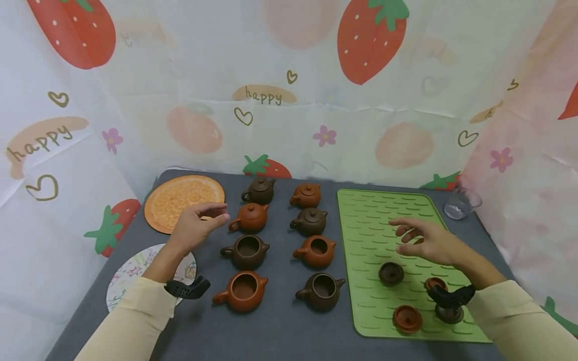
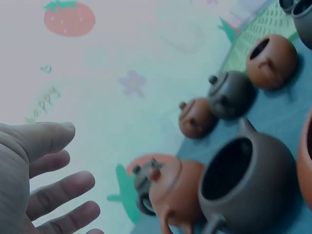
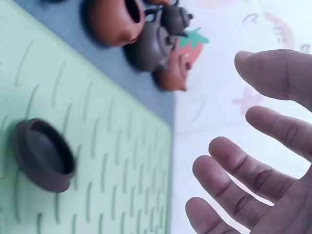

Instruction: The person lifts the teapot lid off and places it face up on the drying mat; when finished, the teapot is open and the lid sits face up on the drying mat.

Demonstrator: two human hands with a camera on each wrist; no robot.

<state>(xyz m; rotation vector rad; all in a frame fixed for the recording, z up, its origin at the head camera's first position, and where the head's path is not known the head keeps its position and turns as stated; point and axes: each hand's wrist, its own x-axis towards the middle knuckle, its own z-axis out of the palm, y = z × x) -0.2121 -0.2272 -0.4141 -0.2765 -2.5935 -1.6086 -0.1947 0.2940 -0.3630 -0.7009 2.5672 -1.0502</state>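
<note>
My left hand (image 1: 198,225) is held above the table, fingers loosely bent and holding nothing, just left of an orange-brown lidded teapot (image 1: 250,218). My right hand (image 1: 426,241) hovers over the green mat (image 1: 370,215), its fingers spread and nothing in its grasp. Closest below it lies a dark brown lid (image 1: 391,274), upside down. Nearer the front of the mat are an orange lid (image 1: 407,319), another orange lid (image 1: 436,284) and a dark lid (image 1: 449,313), the last two partly hidden by the right wrist strap. Lidless at the front stand a dark teapot (image 1: 324,292) and an orange teapot (image 1: 244,292).
Teapots stand in two columns mid-table; the back ones, like the dark teapot (image 1: 311,220), wear lids. An orange round placemat (image 1: 180,195) and a patterned round mat (image 1: 124,273) lie at left. A clear glass pitcher (image 1: 458,206) stands at back right, near the curtain (image 1: 316,100).
</note>
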